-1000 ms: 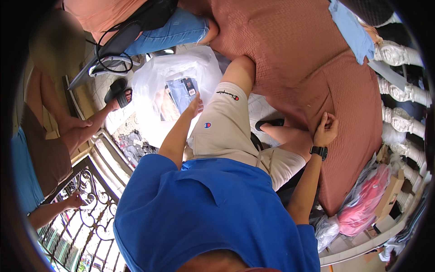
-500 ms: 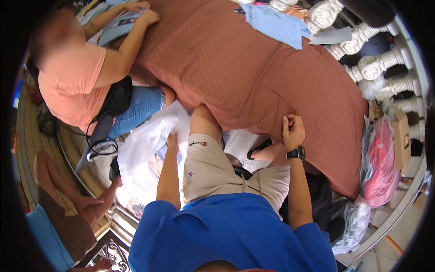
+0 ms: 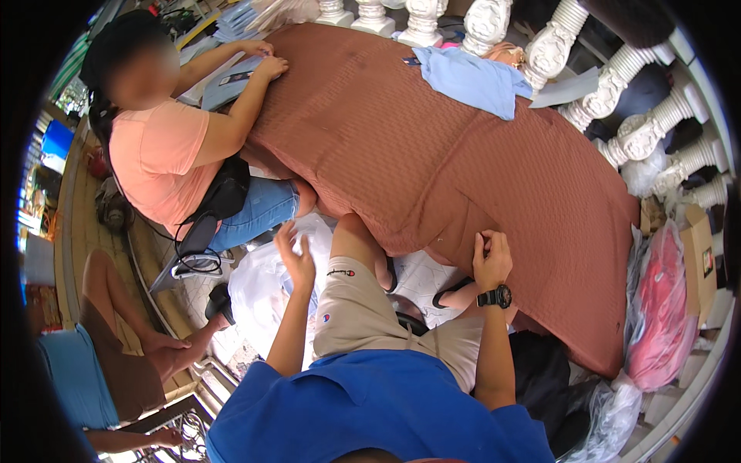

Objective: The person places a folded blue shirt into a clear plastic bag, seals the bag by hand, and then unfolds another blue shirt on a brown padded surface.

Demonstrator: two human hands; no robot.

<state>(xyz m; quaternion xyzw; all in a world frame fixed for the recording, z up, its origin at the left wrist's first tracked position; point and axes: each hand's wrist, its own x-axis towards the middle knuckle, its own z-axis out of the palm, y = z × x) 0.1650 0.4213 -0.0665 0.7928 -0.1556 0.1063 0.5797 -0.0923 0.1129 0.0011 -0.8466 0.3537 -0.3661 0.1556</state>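
My left hand [image 3: 296,258] is raised over a white translucent plastic bag [image 3: 258,297], its fingers apart and nothing visible in them. Pale blue cloth shows faintly inside the bag. At the near edge of a table covered with a brown textured cloth [image 3: 386,147], my right hand [image 3: 493,261] has its fingers curled. Something small and dark shows between thumb and fingers, too small to name. A watch [image 3: 495,296] is on my right wrist. On the table's far side lies a light blue garment [image 3: 475,81], apart from both hands.
At the left, a person in a peach shirt [image 3: 158,143] handles a folded blue garment [image 3: 224,89]. Another person's bent leg [image 3: 116,301] is at lower left. White balusters [image 3: 552,46] line the far side. Plastic-wrapped pink cloth [image 3: 660,316] and a cardboard box [image 3: 698,262] stand right.
My left hand has risen from beside the plastic bag and its fingers have spread. My right hand stays by the table edge, fingers still curled. The view has shifted slightly.
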